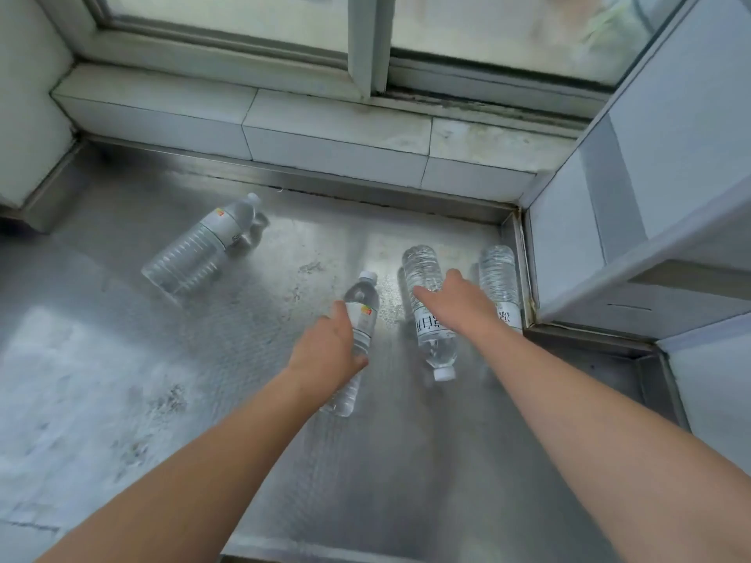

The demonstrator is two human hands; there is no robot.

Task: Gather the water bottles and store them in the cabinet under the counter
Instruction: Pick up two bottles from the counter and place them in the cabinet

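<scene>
Several clear water bottles lie on a steel counter (122,359). My left hand (327,351) is closed around the middle of one bottle (361,302), white cap pointing away. My right hand (459,302) rests on a second bottle (422,266) whose cap points toward me, fingers spread over its label; I cannot tell if it grips. A third bottle (498,274) lies just right of that hand, against the counter's right edge. Another bottle (199,245) lies apart at the back left. No cabinet is in view.
A tiled sill (325,128) and a window (365,34) run along the back of the counter. White tiled walls close in the left corner (28,115) and the right side (650,176). A lower steel ledge (617,371) sits at the right.
</scene>
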